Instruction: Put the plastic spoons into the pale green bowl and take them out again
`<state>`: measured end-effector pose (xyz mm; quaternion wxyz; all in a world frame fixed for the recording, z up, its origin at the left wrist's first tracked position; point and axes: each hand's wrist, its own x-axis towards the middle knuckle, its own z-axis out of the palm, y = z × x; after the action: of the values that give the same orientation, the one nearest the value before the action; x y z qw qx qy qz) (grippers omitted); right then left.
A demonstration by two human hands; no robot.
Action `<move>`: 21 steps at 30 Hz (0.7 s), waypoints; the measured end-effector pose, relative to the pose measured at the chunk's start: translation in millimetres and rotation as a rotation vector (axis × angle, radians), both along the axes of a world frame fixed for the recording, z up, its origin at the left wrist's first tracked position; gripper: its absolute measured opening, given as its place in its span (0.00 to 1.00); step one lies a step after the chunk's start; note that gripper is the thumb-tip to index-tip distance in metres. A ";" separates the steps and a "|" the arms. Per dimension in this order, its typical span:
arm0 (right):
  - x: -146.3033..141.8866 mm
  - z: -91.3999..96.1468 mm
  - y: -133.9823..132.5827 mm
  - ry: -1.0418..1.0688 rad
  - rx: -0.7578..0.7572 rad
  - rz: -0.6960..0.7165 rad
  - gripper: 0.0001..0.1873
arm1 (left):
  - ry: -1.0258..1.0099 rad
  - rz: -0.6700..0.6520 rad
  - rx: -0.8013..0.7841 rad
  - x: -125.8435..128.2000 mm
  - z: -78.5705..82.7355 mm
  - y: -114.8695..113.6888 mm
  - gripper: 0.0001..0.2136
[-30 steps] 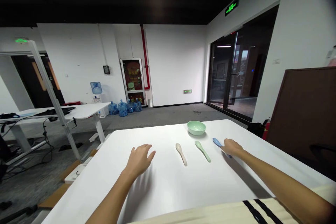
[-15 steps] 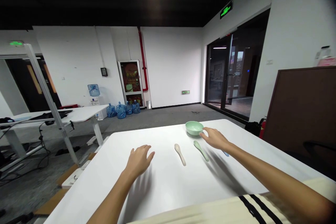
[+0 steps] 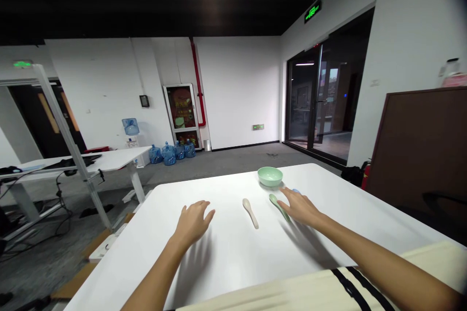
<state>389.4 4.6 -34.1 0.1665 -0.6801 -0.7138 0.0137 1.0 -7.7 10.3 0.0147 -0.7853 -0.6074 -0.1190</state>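
Note:
A light green bowl (image 3: 270,177) stands near the far edge of the white table (image 3: 226,262). Closer to me lie a beige spoon (image 3: 250,213) and a green spoon (image 3: 276,203), bowl ends pointing away. My right hand (image 3: 299,207) hovers over the green spoon's handle, partly covering it, with fingers apart and nothing held. Behind that hand a bit of a blue thing (image 3: 296,191) shows; most of it is hidden. To the left of the beige spoon, my left hand (image 3: 195,221) is held above the table, fingers spread and holding nothing.
Another white table (image 3: 120,156) with dark items and cables stands at the left. Several blue water jugs (image 3: 169,154) are on the floor by the back wall. A brown panel (image 3: 419,155) rises at the right, beyond the table's edge.
My right hand has drawn back from the bowl towards me and now covers part of the green spoon. The blue thing's far end has come into view. My left hand stays put.

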 end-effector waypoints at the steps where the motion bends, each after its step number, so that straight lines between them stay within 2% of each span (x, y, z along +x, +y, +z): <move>1: 1.3 -0.9 0.3 -0.003 -0.006 0.001 0.33 | 0.000 0.000 0.000 0.1 -0.2 0.3 0.22; 21: 4.1 1.7 -3.1 0.029 -0.024 0.042 0.32 | 0.014 0.007 -0.008 0.1 -1.8 1.5 0.23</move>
<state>393.5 1.4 -32.5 0.1683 -0.6668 -0.7251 0.0357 1.2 -6.2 8.5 0.0162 -0.7840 -0.6106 -0.1109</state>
